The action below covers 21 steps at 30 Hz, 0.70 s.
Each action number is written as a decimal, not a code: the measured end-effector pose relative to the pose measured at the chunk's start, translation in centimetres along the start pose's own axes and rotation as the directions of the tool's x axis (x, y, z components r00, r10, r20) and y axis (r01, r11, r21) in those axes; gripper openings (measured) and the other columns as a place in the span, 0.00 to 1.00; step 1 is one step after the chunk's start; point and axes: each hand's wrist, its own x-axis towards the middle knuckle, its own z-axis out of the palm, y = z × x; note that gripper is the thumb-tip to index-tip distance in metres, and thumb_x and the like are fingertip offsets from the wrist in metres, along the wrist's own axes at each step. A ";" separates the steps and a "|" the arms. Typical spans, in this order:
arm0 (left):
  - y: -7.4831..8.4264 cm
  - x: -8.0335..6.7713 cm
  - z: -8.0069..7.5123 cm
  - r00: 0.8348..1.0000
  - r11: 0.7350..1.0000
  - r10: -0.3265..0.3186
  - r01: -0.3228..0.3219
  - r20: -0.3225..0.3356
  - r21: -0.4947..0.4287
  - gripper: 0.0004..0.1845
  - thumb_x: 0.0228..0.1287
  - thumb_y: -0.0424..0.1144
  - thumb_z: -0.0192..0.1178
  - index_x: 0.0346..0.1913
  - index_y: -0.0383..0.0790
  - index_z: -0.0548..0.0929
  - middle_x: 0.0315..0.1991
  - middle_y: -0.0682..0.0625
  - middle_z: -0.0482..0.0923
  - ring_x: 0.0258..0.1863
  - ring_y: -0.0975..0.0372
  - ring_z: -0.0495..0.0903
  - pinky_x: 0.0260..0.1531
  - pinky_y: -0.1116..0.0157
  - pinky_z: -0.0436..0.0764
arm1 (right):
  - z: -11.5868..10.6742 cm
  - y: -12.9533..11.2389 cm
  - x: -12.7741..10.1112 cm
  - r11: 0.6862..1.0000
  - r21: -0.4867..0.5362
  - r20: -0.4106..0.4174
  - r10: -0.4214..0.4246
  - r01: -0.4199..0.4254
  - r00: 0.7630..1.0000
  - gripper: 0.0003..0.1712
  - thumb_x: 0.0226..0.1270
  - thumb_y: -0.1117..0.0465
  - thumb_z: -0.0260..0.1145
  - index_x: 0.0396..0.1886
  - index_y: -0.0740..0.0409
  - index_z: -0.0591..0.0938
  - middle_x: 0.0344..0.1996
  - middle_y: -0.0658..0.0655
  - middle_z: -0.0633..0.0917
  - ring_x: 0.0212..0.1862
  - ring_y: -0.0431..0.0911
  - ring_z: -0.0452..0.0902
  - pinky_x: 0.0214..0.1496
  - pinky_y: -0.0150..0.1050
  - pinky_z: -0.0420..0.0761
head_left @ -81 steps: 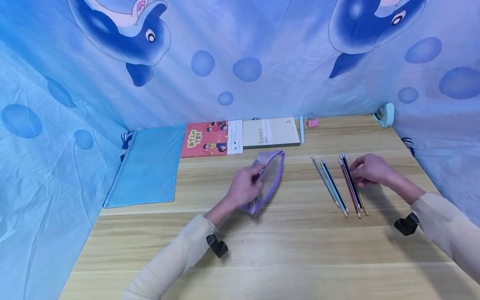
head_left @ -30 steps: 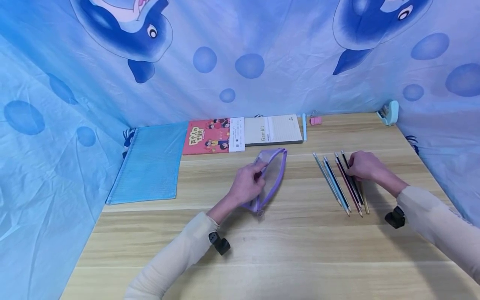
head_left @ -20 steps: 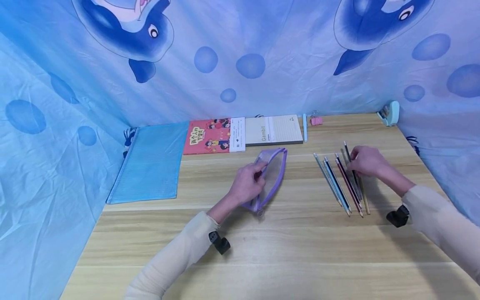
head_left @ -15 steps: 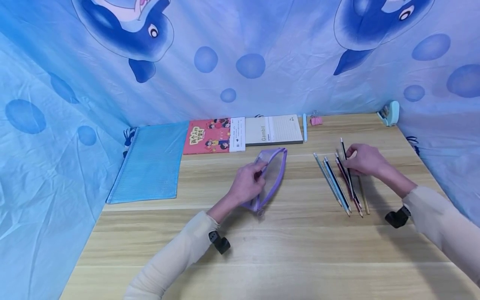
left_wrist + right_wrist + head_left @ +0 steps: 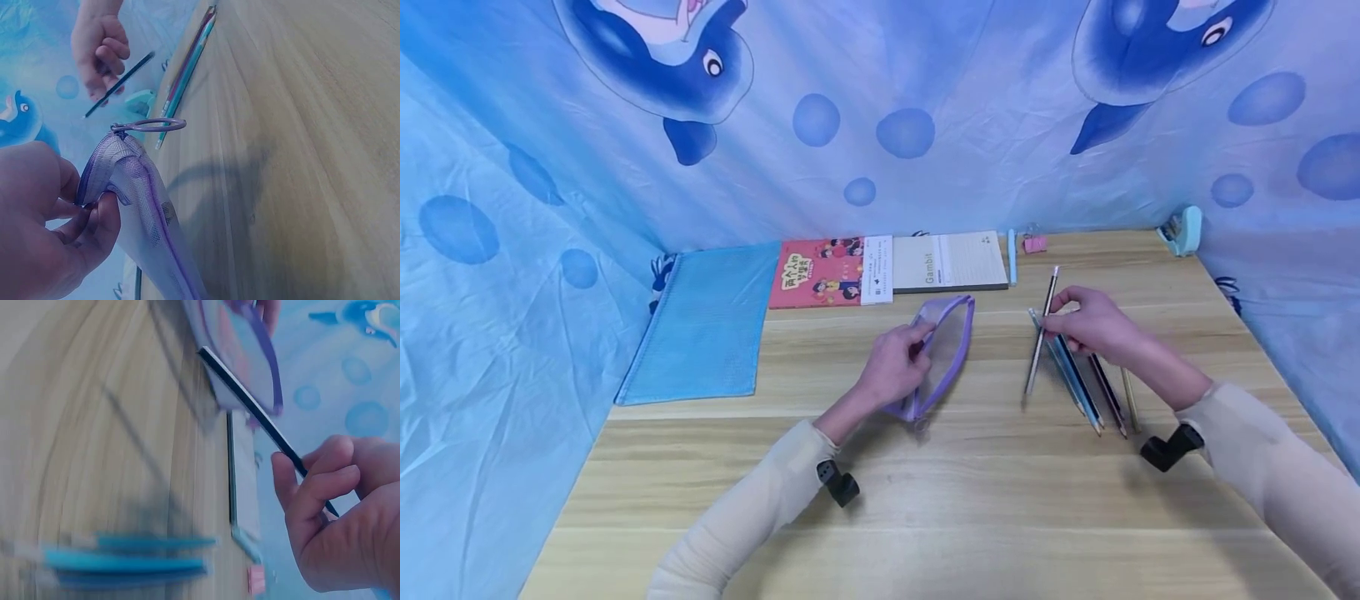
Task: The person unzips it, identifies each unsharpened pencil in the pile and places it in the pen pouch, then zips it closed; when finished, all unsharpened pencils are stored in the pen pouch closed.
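Black pencil point(image 5: 1042, 333) pinched in right hand point(image 5: 1093, 323), raised off table point(image 5: 1000, 492). Purple mesh pouch point(image 5: 942, 350) gripped by left hand point(image 5: 891, 367). Pouch interior hidden.

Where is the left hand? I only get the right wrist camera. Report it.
Observer: The left hand pinches the purple pouch by its zip edge and holds it against the table.
Operator: Now give me the row of pencils.
Observer: Several pencils lie side by side on the table beneath the right hand. A gold pencil lies furthest right.
Operator: Tell me where the held pencil is.
Observer: The black pencil is slanted, out of the row, between it and the pouch.
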 end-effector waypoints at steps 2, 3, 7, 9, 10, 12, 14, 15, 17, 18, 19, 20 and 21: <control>0.0 0.0 -0.1 1.000 1.000 -0.008 0.008 0.007 -0.007 0.30 0.54 0.22 0.60 0.64 0.27 0.75 0.31 0.45 0.77 0.26 0.60 0.73 0.20 0.70 0.76 | 1.0 -0.4 0.1 0.998 0.058 0.001 -0.005 0.005 1.000 0.19 0.72 0.63 0.61 0.53 0.67 0.66 0.29 0.55 0.86 0.17 0.37 0.68 0.16 0.30 0.66; 0.0 0.0 -0.2 1.000 1.000 -0.009 0.009 0.007 -0.007 0.30 0.54 0.22 0.61 0.64 0.26 0.75 0.31 0.45 0.76 0.26 0.60 0.72 0.19 0.70 0.76 | 1.5 -0.7 0.2 0.996 0.085 0.000 -0.009 0.009 1.000 0.19 0.71 0.63 0.61 0.53 0.66 0.66 0.28 0.55 0.86 0.17 0.37 0.68 0.16 0.30 0.66; 0.0 0.0 -0.4 1.000 1.000 -0.002 0.002 0.006 0.009 0.30 0.54 0.22 0.60 0.64 0.26 0.76 0.30 0.45 0.76 0.26 0.60 0.72 0.19 0.69 0.75 | 3.5 -1.6 0.6 0.984 0.174 -0.014 -0.031 0.033 0.999 0.18 0.68 0.65 0.62 0.51 0.65 0.66 0.28 0.55 0.87 0.16 0.37 0.68 0.16 0.30 0.66; 0.0 0.1 -0.5 1.000 1.000 0.003 -0.003 0.004 0.025 0.29 0.54 0.23 0.60 0.64 0.27 0.76 0.29 0.45 0.76 0.26 0.60 0.72 0.20 0.69 0.75 | 4.4 -2.0 0.9 0.980 0.196 -0.019 -0.036 0.039 0.999 0.18 0.67 0.66 0.63 0.50 0.64 0.66 0.28 0.56 0.87 0.15 0.37 0.67 0.16 0.30 0.64; 0.0 0.1 -0.5 1.000 1.000 0.004 -0.004 0.004 0.031 0.30 0.54 0.23 0.60 0.64 0.27 0.76 0.29 0.45 0.76 0.26 0.60 0.72 0.21 0.69 0.74 | 4.9 -2.2 1.0 0.977 0.207 -0.019 -0.038 0.041 0.999 0.17 0.66 0.65 0.63 0.49 0.64 0.67 0.29 0.56 0.87 0.15 0.37 0.68 0.16 0.30 0.64; 0.0 0.2 -0.5 1.000 0.999 0.008 -0.008 0.003 0.048 0.30 0.54 0.23 0.60 0.64 0.28 0.76 0.29 0.45 0.76 0.26 0.61 0.72 0.22 0.69 0.74 | 5.7 -2.5 1.2 0.974 0.224 -0.018 -0.042 0.045 0.999 0.16 0.67 0.65 0.63 0.48 0.63 0.67 0.31 0.59 0.88 0.15 0.37 0.68 0.15 0.29 0.64; 0.0 0.2 -0.6 1.000 0.998 0.014 -0.014 -0.003 0.056 0.29 0.54 0.23 0.60 0.63 0.28 0.77 0.29 0.45 0.77 0.26 0.60 0.72 0.23 0.69 0.74 | 6.5 -2.8 1.4 0.967 0.248 -0.014 -0.056 0.057 0.998 0.15 0.67 0.66 0.63 0.48 0.63 0.67 0.32 0.60 0.88 0.15 0.37 0.68 0.15 0.29 0.63; 0.0 0.2 -0.6 1.000 0.998 0.021 -0.020 -0.007 0.060 0.29 0.53 0.23 0.60 0.63 0.28 0.77 0.29 0.45 0.77 0.26 0.60 0.72 0.23 0.69 0.74 | 6.9 -2.9 1.5 0.963 0.261 -0.012 -0.062 0.063 0.998 0.15 0.67 0.66 0.63 0.47 0.63 0.67 0.33 0.60 0.88 0.15 0.37 0.68 0.15 0.29 0.64; 0.1 0.2 -0.6 1.000 0.997 0.027 -0.026 -0.013 0.071 0.29 0.53 0.24 0.60 0.63 0.28 0.78 0.29 0.45 0.77 0.27 0.60 0.73 0.23 0.69 0.74 | 7.6 -3.2 1.7 0.958 0.279 -0.015 -0.069 0.071 0.997 0.14 0.67 0.66 0.62 0.46 0.63 0.67 0.33 0.61 0.88 0.14 0.37 0.68 0.14 0.29 0.64; 0.1 0.2 -0.6 0.999 0.997 0.029 -0.028 -0.014 0.070 0.29 0.53 0.24 0.60 0.63 0.28 0.78 0.29 0.45 0.77 0.27 0.60 0.73 0.23 0.69 0.74 | 8.0 -3.3 1.7 0.956 0.284 -0.019 -0.072 0.075 0.997 0.14 0.67 0.66 0.63 0.46 0.63 0.67 0.32 0.61 0.88 0.14 0.37 0.68 0.14 0.29 0.64; 0.2 0.2 -0.7 0.999 0.997 0.029 -0.028 -0.015 0.071 0.29 0.53 0.24 0.60 0.63 0.29 0.78 0.28 0.45 0.77 0.26 0.60 0.73 0.23 0.69 0.74 | 8.3 -3.4 1.8 0.955 0.284 -0.023 -0.080 0.083 0.997 0.14 0.67 0.67 0.63 0.45 0.63 0.68 0.32 0.61 0.88 0.14 0.37 0.69 0.14 0.29 0.65; 0.2 0.2 -0.7 0.999 0.997 0.028 -0.027 -0.015 0.073 0.29 0.53 0.24 0.60 0.63 0.29 0.78 0.28 0.46 0.77 0.26 0.60 0.73 0.23 0.69 0.74 | 8.6 -3.5 1.8 0.955 0.284 -0.028 -0.078 0.082 0.997 0.14 0.67 0.66 0.63 0.45 0.63 0.68 0.32 0.61 0.88 0.14 0.37 0.69 0.14 0.29 0.65; 0.3 0.2 -0.7 1.000 0.997 0.026 -0.024 -0.013 0.075 0.30 0.53 0.24 0.60 0.63 0.29 0.78 0.28 0.46 0.77 0.26 0.61 0.73 0.23 0.69 0.74 | 8.9 -3.5 1.9 0.955 0.286 -0.031 -0.074 0.080 0.997 0.14 0.67 0.66 0.63 0.45 0.63 0.68 0.32 0.61 0.88 0.14 0.37 0.69 0.14 0.29 0.65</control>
